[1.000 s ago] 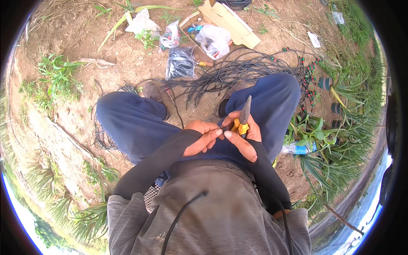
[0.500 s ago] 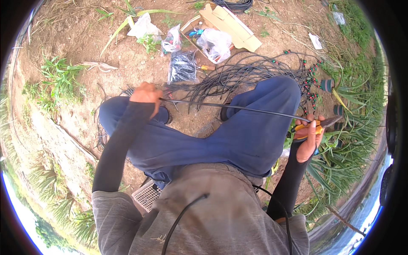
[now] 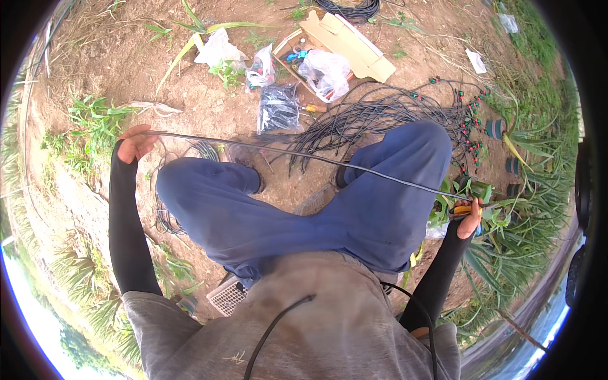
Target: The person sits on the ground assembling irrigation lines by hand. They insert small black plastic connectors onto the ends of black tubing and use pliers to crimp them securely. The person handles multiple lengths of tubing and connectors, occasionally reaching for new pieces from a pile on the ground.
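A thin black length of tubing [image 3: 304, 155] stretches taut across both blue-trousered knees, from one outstretched hand to the other. The left hand [image 3: 135, 143] pinches one end; the right hand [image 3: 470, 217] grips the other together with orange-handled pliers [image 3: 461, 209]. Beyond the hands, a heap of black tubes [image 3: 386, 114] sprawls on the dirt.

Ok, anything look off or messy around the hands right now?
Nothing damaged. The thin black tube is stretched taut between the left hand and right hand. The loose tubing pile is tangled, and plastic bags lie scattered on the dirt.
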